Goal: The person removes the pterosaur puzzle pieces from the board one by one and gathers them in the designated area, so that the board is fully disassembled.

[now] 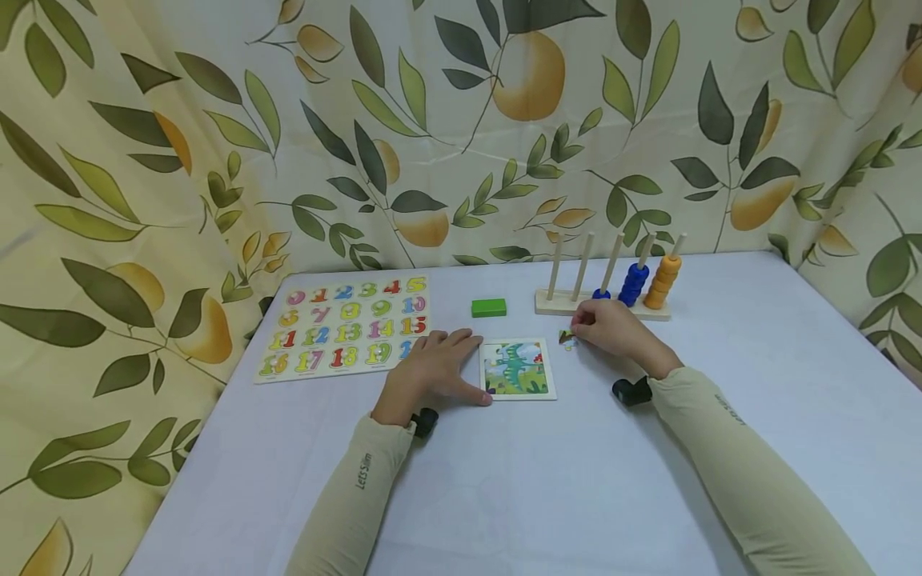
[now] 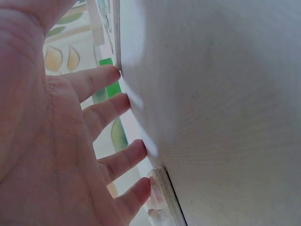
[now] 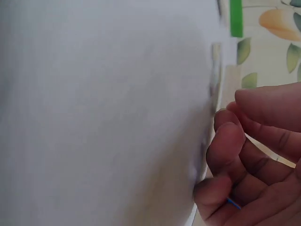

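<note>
A small jigsaw puzzle (image 1: pixel 516 370) with a green dinosaur picture lies in a white frame in front of me. My left hand (image 1: pixel 438 368) is spread at its left side, with the thumb at the near left corner and the index finger by the far left corner. In the left wrist view, the fingers (image 2: pixel 113 113) are extended and their tips rest on the table. To the right of the frame, my right hand (image 1: pixel 608 326) pinches a small coloured puzzle piece (image 1: pixel 567 340) close to the tabletop. The right wrist view shows curled fingers (image 3: pixel 225 146) beside the thumb.
A number board (image 1: pixel 344 326) lies at the left, partly under my left fingers. Behind the puzzle sits a green block (image 1: pixel 489 308). A wooden peg stand (image 1: pixel 558 302) with blue rings (image 1: pixel 633 286) and orange rings (image 1: pixel 663 282) stands just beyond my right hand.
</note>
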A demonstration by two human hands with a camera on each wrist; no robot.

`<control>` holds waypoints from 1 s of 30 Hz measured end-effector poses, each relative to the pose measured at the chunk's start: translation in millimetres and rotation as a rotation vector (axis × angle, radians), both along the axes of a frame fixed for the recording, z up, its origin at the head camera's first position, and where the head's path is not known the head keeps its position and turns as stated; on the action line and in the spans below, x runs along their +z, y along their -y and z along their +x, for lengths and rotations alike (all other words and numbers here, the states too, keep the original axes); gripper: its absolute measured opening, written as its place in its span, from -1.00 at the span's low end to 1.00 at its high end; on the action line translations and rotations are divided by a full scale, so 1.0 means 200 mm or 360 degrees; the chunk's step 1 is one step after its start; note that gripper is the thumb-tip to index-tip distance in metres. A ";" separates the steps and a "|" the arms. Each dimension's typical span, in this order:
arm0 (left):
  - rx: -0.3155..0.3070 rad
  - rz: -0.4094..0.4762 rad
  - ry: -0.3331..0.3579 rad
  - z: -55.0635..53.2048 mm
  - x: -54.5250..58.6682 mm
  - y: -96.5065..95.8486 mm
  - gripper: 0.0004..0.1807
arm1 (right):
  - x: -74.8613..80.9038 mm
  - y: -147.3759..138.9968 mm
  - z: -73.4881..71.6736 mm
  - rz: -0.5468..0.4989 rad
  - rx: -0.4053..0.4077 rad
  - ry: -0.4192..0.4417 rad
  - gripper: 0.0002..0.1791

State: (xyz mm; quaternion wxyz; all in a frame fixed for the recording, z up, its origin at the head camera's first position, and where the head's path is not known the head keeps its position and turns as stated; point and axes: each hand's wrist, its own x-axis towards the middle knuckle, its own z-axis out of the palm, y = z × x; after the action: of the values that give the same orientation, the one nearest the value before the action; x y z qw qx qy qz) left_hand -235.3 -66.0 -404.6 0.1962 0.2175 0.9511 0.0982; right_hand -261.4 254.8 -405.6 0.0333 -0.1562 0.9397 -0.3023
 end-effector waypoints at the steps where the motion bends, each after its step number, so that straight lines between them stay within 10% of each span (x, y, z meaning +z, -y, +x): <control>1: -0.0001 -0.0003 -0.0001 0.00 0.00 0.00 0.21 | 0.00 0.01 0.00 -0.0014 -0.0003 0.0004 -0.92; 19: 0.0016 0.0066 0.0002 0.03 0.04 0.01 0.17 | 0.04 0.24 0.03 -0.0175 0.0028 0.0086 -0.88; 30: 0.0009 0.0037 -0.0013 0.03 0.03 0.00 0.17 | 0.01 0.37 0.02 -0.0196 0.0261 0.0154 -0.83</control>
State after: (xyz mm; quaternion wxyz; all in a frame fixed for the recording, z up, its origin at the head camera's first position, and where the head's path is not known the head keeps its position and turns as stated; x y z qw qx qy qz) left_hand -230.0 -66.5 -398.2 0.1895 0.2175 0.9513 0.1088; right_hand -256.5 180.6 -403.3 0.0936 -0.2196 0.9007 -0.3629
